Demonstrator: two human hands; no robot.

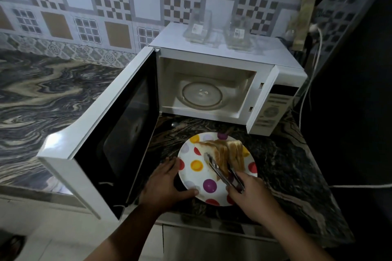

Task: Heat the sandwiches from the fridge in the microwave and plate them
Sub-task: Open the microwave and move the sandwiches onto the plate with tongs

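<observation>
A white plate (194, 172) with coloured dots rests on the dark marbled counter in front of the microwave. Toasted sandwich halves (230, 152) lean together on its far side. My left hand (164, 184) grips the plate's left rim, thumb on top. Metal tongs (220, 170) are held in my right hand (252, 193), and their tips clamp one sandwich piece. The white microwave (214, 57) stands behind with its door (110, 133) swung wide to the left. Its glass turntable (201, 95) is bare.
Two clear glass containers (197, 27) sit on top of the microwave. A white cable (307, 82) hangs down its right side from a wall socket. The marbled counter (42, 95) stretches left behind the open door. A dark appliance fills the right edge.
</observation>
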